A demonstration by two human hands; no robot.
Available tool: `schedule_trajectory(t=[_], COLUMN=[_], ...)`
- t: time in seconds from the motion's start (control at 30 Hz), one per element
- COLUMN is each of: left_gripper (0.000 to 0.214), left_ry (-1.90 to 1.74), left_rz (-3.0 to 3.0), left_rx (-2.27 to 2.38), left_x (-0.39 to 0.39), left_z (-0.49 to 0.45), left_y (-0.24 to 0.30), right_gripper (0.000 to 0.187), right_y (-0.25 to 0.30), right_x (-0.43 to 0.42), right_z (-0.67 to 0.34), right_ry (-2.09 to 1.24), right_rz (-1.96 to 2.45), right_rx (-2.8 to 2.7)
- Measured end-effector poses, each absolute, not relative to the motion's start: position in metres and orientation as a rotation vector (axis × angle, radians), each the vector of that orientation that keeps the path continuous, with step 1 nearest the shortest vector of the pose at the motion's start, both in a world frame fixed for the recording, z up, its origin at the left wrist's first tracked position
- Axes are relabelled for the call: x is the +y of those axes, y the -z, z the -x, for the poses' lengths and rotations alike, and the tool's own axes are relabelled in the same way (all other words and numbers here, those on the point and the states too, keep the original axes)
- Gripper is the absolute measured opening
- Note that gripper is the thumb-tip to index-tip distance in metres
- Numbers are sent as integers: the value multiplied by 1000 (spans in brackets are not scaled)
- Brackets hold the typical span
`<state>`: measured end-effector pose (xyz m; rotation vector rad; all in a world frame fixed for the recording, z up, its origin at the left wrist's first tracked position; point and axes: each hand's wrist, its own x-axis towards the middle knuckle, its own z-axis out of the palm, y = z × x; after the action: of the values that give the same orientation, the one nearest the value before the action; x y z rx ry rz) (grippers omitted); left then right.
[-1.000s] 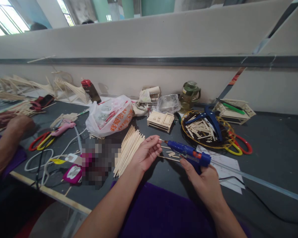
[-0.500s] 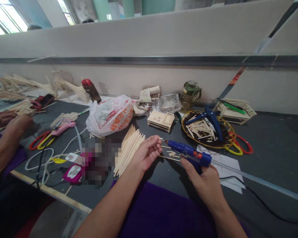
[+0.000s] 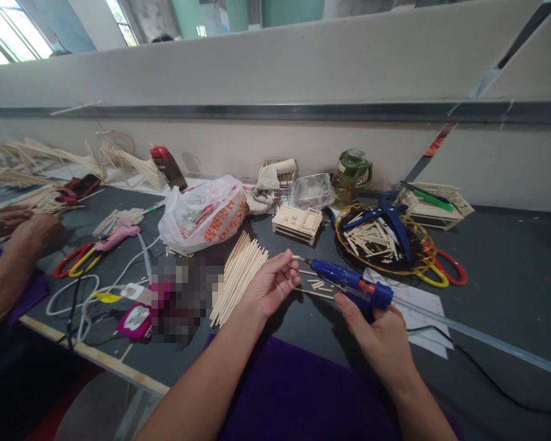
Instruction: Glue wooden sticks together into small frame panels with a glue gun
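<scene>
My right hand [image 3: 380, 334] is wrapped round the handle of a blue hot glue gun [image 3: 349, 280], with a long clear glue stick [image 3: 482, 335] running out of its back. Its nozzle points left, at a short wooden stick piece [image 3: 296, 257] pinched between the thumb and fingers of my left hand [image 3: 275, 282]. Whether nozzle and piece touch, I cannot tell. Beneath the gun lie several short cut pieces [image 3: 319, 285] and a longer stick [image 3: 314, 293]. Left of my left hand is a bundle of thin wooden sticks [image 3: 241, 278].
A basket [image 3: 417, 263] of cut sticks with a blue tool on top stands right, near red-yellow scissors [image 3: 447, 269]. Behind are a small stick-built model [image 3: 297, 224], a plastic bag [image 3: 202, 214] and a green-lidded jug [image 3: 352, 177]. Cables and a magenta power strip [image 3: 138, 320] lie left, near another person's hands [image 3: 37, 229].
The glue gun has shifted very slightly to the right, its nozzle a little farther from my left fingers. My left hand has barely moved.
</scene>
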<state>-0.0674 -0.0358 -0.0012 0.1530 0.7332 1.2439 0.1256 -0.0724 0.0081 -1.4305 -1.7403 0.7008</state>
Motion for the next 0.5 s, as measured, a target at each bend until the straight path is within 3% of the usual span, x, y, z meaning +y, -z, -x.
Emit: schedule_trajectory(t=[0.5], left_gripper=[20], left_ry=[-1207], left_rz=[-144], left_rx=[720], left_x=[-34], left_z=[65], left_y=[1], right_gripper=[37], right_y=[-8], right_x=[-72], right_z=[-125], right_ry=[-693], right_rz=[1465], right_rx=[-1713])
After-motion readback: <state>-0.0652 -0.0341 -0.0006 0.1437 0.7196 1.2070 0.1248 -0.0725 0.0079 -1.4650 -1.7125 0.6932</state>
